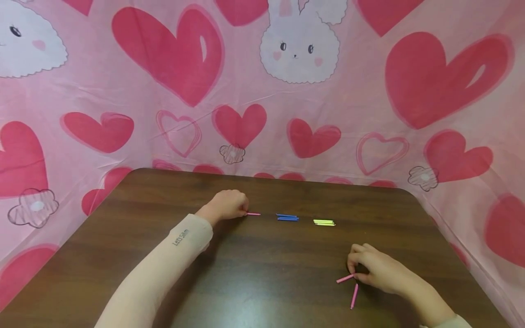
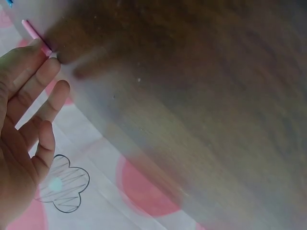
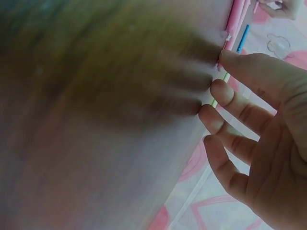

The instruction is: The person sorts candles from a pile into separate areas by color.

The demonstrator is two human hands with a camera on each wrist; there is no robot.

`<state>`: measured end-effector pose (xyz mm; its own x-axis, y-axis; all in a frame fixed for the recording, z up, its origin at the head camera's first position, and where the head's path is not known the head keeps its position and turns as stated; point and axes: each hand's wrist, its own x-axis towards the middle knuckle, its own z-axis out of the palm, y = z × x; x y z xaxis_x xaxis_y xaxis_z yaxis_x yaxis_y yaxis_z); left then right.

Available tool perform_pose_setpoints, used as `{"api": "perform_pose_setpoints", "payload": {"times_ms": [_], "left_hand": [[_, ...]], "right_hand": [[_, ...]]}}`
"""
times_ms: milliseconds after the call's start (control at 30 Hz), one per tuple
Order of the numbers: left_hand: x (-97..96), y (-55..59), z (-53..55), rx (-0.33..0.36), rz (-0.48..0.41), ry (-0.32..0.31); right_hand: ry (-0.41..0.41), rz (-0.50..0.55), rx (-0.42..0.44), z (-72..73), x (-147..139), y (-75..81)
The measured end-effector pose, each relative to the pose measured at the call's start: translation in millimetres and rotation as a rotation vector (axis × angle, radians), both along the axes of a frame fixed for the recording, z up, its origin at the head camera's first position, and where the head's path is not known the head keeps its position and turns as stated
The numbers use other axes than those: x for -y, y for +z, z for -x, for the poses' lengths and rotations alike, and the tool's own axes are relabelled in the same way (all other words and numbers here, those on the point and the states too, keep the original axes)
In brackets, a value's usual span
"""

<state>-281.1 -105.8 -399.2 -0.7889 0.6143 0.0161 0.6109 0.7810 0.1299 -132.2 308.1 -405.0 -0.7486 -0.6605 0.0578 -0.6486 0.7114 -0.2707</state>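
Observation:
At the far side of the table, my left hand (image 1: pixel 228 203) pinches the near end of a short pink stick (image 1: pixel 254 214); the left wrist view shows this pink stick (image 2: pixel 34 34) at the thumb and fingertip. Closer to me on the right, my right hand (image 1: pixel 379 269) holds the end of a second pink stick (image 1: pixel 345 278) with thumb and index finger. A third pink stick (image 1: pixel 354 296) lies on the table just below that hand. In the right wrist view, the thumb meets a pink stick (image 3: pixel 234 19), and the index fingertip is hidden.
Several blue sticks (image 1: pixel 288 219) lie side by side to the right of my left hand. Farther right is a bunch of yellow-green sticks (image 1: pixel 324 222). All lie on a dark wooden table (image 1: pixel 246 282). A pink heart-patterned cloth (image 1: pixel 262 95) hangs behind it.

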Motion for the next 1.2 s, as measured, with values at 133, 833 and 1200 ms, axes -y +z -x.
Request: {"api": "perform_pose_setpoints", "payload": {"times_ms": [133, 833, 1200], "left_hand": [[2.1, 1.9, -0.2, -0.008, -0.003, 0.004], [-16.4, 46.0, -41.8, -0.008, -0.092, -0.042], [-35.6, 38.6, -65.7, -0.07, -0.102, -0.171]], "right_hand": [[-0.021, -0.013, 0.031, -0.8, 1, 2.2], [-0.053, 0.025, 0.07, -1.7, -6, 2.6], [-0.083, 0.034, 0.097, -7.7, -6, 6.3]]}}
